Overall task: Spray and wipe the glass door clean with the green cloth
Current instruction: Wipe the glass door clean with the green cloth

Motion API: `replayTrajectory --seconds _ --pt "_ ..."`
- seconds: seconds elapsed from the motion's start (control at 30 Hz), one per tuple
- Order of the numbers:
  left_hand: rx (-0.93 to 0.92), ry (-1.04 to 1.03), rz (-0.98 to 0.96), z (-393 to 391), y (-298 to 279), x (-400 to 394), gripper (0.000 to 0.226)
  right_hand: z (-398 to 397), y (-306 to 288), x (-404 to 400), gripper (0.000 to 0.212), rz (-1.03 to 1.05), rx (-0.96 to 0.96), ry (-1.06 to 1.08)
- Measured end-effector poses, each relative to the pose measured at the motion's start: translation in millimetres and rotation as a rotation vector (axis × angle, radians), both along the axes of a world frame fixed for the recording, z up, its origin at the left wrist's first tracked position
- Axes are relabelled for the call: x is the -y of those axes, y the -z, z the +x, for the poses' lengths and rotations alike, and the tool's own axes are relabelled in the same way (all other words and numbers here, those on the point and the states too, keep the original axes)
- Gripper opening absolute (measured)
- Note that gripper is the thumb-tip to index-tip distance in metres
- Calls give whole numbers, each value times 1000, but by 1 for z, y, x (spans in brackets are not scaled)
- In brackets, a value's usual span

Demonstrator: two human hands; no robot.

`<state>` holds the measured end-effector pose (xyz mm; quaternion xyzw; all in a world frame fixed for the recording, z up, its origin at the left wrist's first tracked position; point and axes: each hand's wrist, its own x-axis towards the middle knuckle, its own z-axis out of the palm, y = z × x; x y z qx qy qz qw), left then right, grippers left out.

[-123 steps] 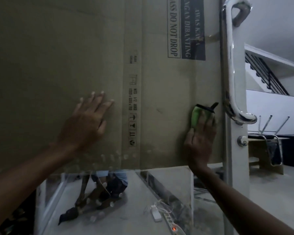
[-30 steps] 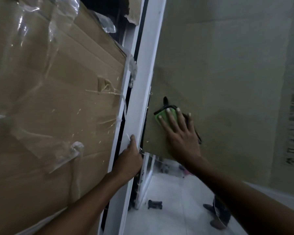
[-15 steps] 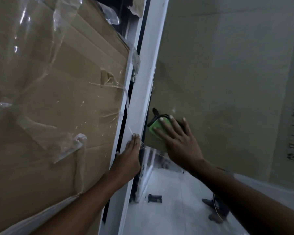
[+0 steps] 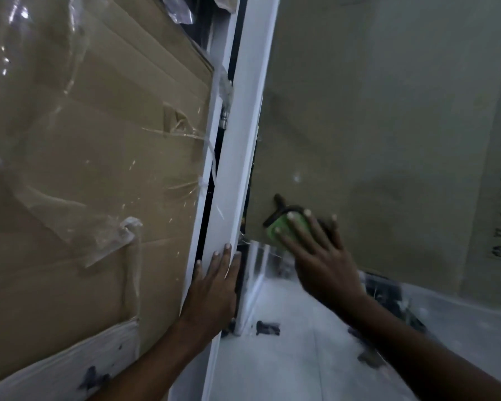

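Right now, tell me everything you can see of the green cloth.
The green cloth looks like a soft folded pad, bright green with a dark edge and a dark loop sticking up at its upper left. It lies flat against the glass door, close to the white frame. The right hand presses it there with straight, spread fingers that cover most of it.

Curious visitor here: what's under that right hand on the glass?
The right hand presses flat on a green cloth with dark edging, against the glass door. Most of the cloth is covered by fingers and palm.
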<state>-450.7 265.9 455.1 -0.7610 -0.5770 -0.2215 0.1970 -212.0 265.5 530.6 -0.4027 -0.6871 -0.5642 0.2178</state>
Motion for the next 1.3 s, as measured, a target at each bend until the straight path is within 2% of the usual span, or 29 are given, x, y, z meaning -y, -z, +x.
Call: replayTrajectory --seconds 0.07,0.13,0.2,0.27,0.33,0.37,0.43,0.53,0.63,0.7,0.8,0.87,0.93,1.03,1.13,1.2,1.27,1.3 --pt "75 30 -20 3 2 -3 87 7 -13 7 71 69 -143 -23" --pt "106 38 -38 7 2 -3 85 10 0 10 74 73 -139 -28" --pt "121 39 -60 8 1 -1 85 19 30 9 80 11 12 -37" --pt "101 34 -39 6 1 0 86 37 58 14 82 -88 279 -31" --pt "93 39 -36 3 2 -1 86 59 65 23 80 -154 488 13" --pt "84 32 -39 3 2 -2 85 67 58 27 80 -157 510 28" --pt "80 16 -51 7 1 -2 84 80 34 34 78 -79 394 13" --pt "140 19 -72 17 -2 2 82 96 -12 49 70 89 -7 8" --pt "242 8 -51 27 -4 7 80 93 -7 60 70 165 -302 47" --pt "315 35 27 41 -5 11 76 93 30 61 73 117 -225 27" --pt "362 153 150 67 -14 20 70 110 74 67 80 -58 94 34" --pt "341 263 204 90 -26 30 69 130 69 79 84 -39 93 60" --pt "290 361 285 110 -39 38 68 148 57 93 80 63 -121 72" --pt "230 443 318 137 -51 44 68 180 48 116 56 261 -546 123" --pt "241 454 266 160 -52 43 71 180 61 115 62 340 -808 159" --pt "252 431 261 170 -50 44 71 165 80 106 81 280 -705 155" --pt "221 377 289 168 -48 44 72 148 99 99 99 118 -413 112" --pt "197 362 306 171 -47 45 72 148 104 101 98 47 -292 109"
